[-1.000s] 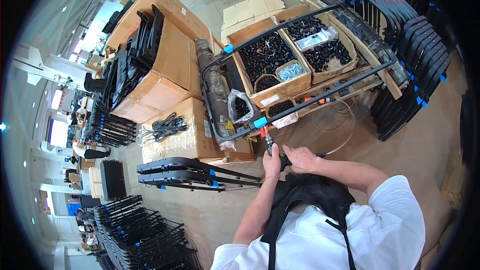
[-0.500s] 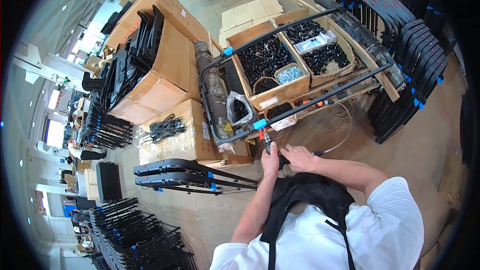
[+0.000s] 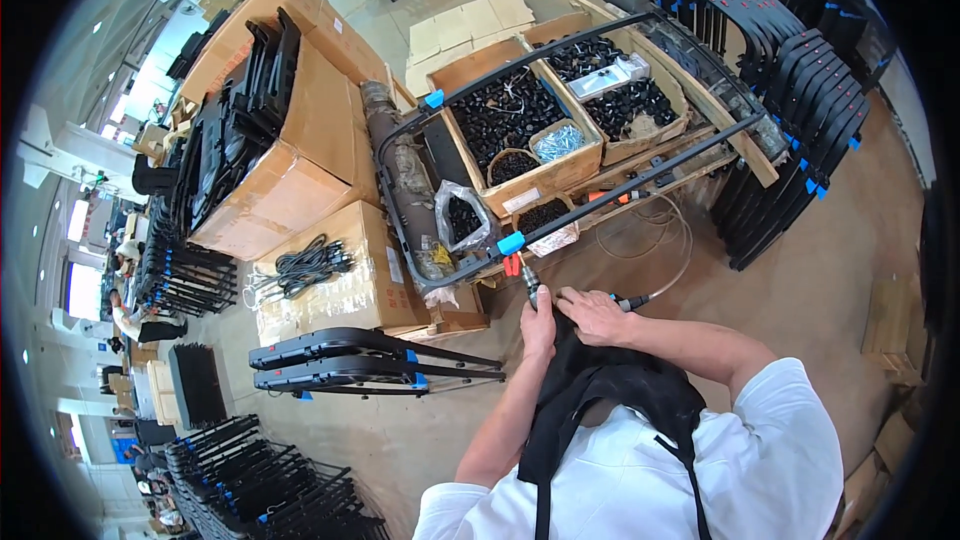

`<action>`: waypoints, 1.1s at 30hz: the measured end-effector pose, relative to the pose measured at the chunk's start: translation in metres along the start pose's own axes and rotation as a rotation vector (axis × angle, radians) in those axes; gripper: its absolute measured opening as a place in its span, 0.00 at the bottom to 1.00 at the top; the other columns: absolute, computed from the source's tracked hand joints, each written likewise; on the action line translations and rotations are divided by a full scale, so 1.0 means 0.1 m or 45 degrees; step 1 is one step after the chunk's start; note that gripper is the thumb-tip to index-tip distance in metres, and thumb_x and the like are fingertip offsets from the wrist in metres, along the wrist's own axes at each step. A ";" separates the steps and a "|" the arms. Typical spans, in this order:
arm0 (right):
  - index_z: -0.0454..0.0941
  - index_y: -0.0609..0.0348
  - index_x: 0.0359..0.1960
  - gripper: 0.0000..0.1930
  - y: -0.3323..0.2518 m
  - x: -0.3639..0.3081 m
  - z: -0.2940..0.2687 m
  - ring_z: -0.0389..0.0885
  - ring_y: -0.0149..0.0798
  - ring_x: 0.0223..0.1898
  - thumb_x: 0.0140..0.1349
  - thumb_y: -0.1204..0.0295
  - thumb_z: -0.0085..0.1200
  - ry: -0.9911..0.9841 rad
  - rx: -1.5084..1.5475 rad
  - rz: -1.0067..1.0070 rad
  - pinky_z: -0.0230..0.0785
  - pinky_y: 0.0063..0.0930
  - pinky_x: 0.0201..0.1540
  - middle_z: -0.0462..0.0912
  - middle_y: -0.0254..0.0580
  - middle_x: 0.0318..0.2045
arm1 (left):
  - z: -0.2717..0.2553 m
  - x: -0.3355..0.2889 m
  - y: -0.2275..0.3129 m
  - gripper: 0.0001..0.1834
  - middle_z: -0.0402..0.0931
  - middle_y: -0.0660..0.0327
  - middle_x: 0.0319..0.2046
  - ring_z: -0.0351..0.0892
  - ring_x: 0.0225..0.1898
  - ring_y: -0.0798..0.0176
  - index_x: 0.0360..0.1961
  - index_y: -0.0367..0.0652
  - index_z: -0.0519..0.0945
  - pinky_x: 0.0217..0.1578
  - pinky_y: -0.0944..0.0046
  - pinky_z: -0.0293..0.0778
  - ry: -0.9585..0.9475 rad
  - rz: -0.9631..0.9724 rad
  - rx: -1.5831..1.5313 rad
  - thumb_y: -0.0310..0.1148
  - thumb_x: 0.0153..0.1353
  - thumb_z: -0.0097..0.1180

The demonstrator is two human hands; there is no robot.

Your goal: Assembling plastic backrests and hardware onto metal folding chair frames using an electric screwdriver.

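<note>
- While both hands meet just in front of the chest, left hand (image 3: 538, 320) wrapped shut around the slim driver tool (image 3: 530, 287), tip pointing up at the near rail of the black tube frame (image 3: 620, 188).
- Right hand (image 3: 597, 315) cupped over the tool's rear end beside the hose (image 3: 665, 280); cannot tell whether those fingers pinch the hose fitting or only rest on it.
- Compared with a second ago, little moved: same two-handed hold, same spot under the blue clip (image 3: 511, 242); only a slight shift of the view, frame and boxes sitting a touch differently in the picture.
- Judging from that, fastening at this corner not finished; tool tip close under the rail by the orange-handled piece (image 3: 512, 265), contact itself too small to make out.
- Beyond the rail, open cardboard boxes (image 3: 520, 130) of small black parts, one with a bag of bright screws (image 3: 560, 140).
- To the left, a closed carton carrying coiled black cables (image 3: 300, 270), and large cartons (image 3: 270, 180) stacked with black panels.
- On the floor near the left elbow, a folded black frame (image 3: 370, 355) lying flat.
- To the right, rows of upright black frames (image 3: 800, 120) leaning together.
- In the way: loose hose loops trailing over the floor under the rail, and a plastic bag (image 3: 462, 218) hanging inside the frame corner close to the working point.
</note>
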State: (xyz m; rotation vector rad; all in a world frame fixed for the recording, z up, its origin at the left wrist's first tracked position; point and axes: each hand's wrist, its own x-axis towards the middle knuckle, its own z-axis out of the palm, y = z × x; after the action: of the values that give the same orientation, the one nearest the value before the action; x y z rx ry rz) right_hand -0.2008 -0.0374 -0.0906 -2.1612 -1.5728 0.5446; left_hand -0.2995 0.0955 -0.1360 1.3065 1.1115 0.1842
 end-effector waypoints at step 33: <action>0.66 0.59 0.71 0.38 4.25 -0.39 -1.32 0.80 0.68 0.56 0.56 0.74 0.63 0.308 0.114 1.193 0.77 0.53 0.60 0.75 0.65 0.57 | 3.72 2.82 2.13 0.19 0.86 0.47 0.49 0.85 0.52 0.40 0.51 0.47 0.88 0.53 0.43 0.80 -0.532 0.778 1.409 0.47 0.72 0.56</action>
State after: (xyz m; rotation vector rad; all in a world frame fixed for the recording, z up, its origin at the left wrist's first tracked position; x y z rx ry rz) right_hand 0.1965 -0.2058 -0.2059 -2.6762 -0.3295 0.5601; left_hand 0.2124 0.1043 -0.1653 2.5117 0.3673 -0.3056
